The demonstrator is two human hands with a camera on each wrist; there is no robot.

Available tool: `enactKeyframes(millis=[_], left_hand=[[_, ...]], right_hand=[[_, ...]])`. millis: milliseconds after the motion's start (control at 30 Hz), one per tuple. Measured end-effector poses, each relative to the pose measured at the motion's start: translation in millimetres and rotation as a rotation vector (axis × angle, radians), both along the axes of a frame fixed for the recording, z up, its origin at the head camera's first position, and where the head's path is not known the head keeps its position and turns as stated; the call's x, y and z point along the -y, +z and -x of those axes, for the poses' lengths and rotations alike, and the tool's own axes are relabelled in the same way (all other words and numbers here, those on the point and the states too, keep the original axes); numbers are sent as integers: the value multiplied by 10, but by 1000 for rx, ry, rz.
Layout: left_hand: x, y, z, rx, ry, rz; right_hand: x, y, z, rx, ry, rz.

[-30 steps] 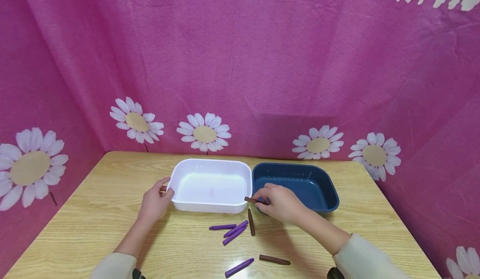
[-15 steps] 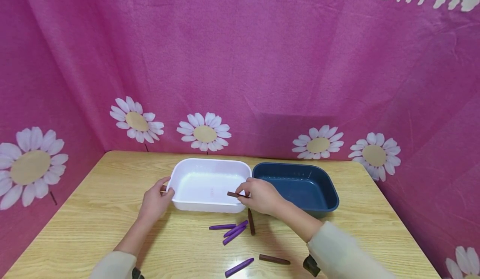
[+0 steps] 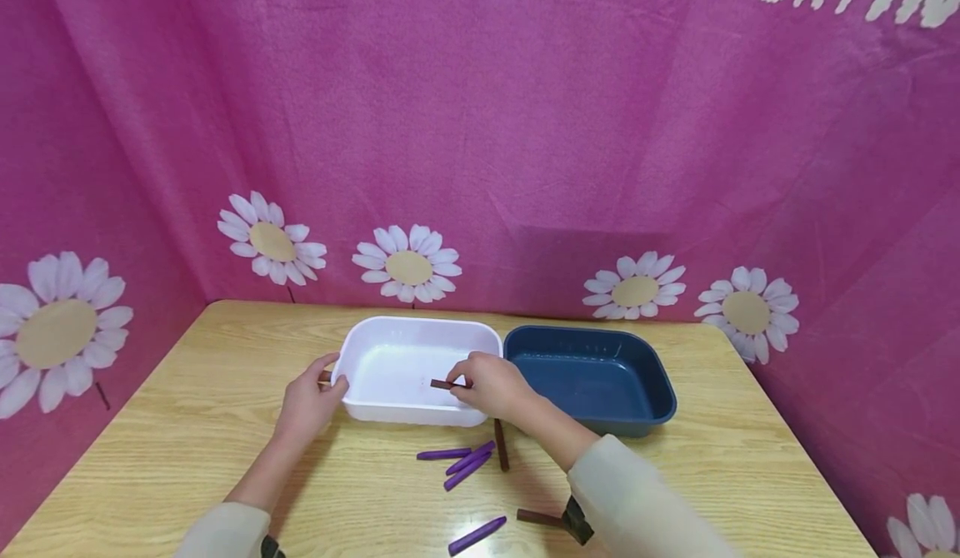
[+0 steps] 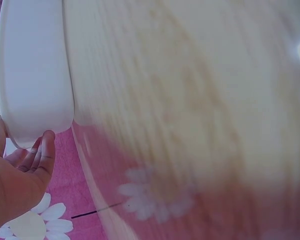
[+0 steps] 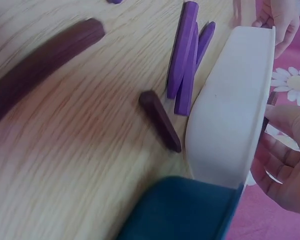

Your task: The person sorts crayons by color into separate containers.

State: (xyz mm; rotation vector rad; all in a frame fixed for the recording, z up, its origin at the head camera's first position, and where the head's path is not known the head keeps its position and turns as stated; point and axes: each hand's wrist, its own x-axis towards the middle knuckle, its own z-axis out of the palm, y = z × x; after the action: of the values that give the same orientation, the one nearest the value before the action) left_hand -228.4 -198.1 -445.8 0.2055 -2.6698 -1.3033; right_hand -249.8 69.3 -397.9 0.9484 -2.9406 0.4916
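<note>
My right hand (image 3: pixel 459 381) pinches a short brown crayon (image 3: pixel 440 384) and holds it level over the inside of the white tub (image 3: pixel 420 327), near its front right corner. In the right wrist view the fingers (image 5: pixel 285 160) sit behind the tub's wall (image 5: pixel 235 115), with the held crayon's end (image 5: pixel 271 99) just showing. My left hand (image 3: pixel 322 391) rests against the tub's left end, thumb at the rim. In the left wrist view the fingers (image 4: pixel 37 160) lie fairly straight by the tub's corner (image 4: pixel 35 90).
A dark blue tub (image 3: pixel 592 337) stands right of the white one. On the wooden table (image 3: pixel 187 425) lie three purple crayons (image 3: pixel 465 460), a brown crayon (image 3: pixel 500 445), another purple crayon (image 3: pixel 477 535) and a brown crayon (image 3: pixel 534 517). Pink flowered cloth walls the table.
My right hand carried the brown crayon leftward from the blue tub's front corner to above the white tub. The left hand stayed put.
</note>
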Motion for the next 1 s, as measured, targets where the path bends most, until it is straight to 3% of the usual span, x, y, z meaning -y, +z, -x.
enactKeyframes(millis=[600, 1000], left_hand=[[1, -14, 6, 23, -1, -1], [-4, -15, 9, 24, 5, 2]], right_hand=[[202, -200, 163, 156, -57, 5], [196, -218, 186, 197, -21, 12]])
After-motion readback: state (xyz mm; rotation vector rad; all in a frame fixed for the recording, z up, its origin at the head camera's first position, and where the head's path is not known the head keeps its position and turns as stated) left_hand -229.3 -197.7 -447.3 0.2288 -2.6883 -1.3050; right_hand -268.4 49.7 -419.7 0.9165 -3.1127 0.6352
